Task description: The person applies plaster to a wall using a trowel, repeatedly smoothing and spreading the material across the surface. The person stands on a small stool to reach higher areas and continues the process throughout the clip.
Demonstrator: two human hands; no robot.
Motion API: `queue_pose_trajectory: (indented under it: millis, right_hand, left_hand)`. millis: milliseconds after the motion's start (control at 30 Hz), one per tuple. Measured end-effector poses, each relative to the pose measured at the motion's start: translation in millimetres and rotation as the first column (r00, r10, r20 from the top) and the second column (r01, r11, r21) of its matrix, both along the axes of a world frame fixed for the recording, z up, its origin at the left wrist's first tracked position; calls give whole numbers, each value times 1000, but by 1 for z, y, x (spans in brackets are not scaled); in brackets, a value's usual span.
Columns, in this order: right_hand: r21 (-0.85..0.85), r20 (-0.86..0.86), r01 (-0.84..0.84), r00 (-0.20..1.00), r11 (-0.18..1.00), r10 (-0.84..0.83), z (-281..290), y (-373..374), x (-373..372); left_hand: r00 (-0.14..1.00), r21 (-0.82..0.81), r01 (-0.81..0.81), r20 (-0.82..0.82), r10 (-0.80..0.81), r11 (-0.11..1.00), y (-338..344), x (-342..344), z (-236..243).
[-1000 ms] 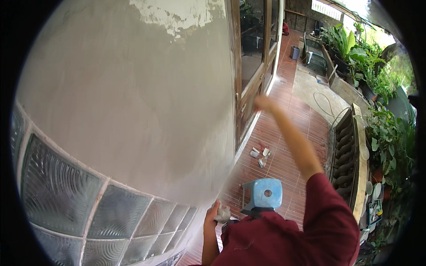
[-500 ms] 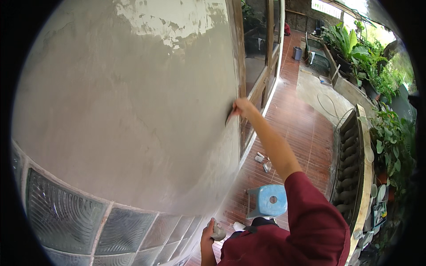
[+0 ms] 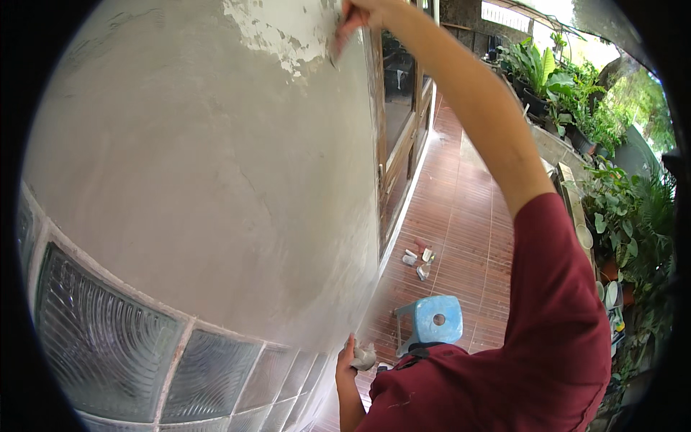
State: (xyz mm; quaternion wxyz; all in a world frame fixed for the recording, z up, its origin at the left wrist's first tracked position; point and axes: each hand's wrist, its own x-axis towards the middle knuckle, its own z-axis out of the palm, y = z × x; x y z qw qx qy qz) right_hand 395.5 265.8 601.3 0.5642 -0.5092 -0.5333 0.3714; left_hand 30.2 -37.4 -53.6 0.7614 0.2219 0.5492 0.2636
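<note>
A thin, blurred blade (image 3: pixel 335 54) is jutting down from the right hand (image 3: pixel 361 13), whose fingers are pinching it at the wall (image 3: pixel 194 187), beside a pale patch (image 3: pixel 281 29). Lower, the left hand (image 3: pixel 346 361) is clasping 1 grey lump (image 3: pixel 366 357) near a blue stool (image 3: pixel 439 330).

Home porch (image 3: pixel 464 216) with potted plants (image 3: pixel 545 70)

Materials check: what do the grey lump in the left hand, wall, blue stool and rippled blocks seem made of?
Grey lump: perhaps putty or plaster; matte, uneven, too small to be sure.
Wall: likely cement or plaster; dull grey, smeared.
Blue stool: probably plastic; smooth, rounded, moulded corners.
Rippled blocks: apparently glass; glossy, translucent.
</note>
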Motion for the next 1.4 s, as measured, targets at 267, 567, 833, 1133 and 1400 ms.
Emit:
queue_pose_trajectory:
  millis: [267,567,833,1133,1400]
  right_hand:
    - [585,439,-36,854,810,-279,125,-181,-63]
    - [361,604,388,596,848,-529,-174,-151,31]
    - [-270,286,554,827,788,-483,-476,-133,6]
    - [-412,-411,131,857,902,-312,-469,-62,-68]
    - [-276,-547,-115,835,954,-57,-304,-56,-65]
  left_hand:
    - [999,64,36,-8,-36,997,19,10,8]
    - [995,74,38,-92,-31,997,7,2,17]
    - [989,35,-10,-146,15,999,-19,-11,20]
    - [985,-45,-99,-145,91,994,-32,-16,19]
    - [993,19,-114,-30,114,993,-43,-15,14]
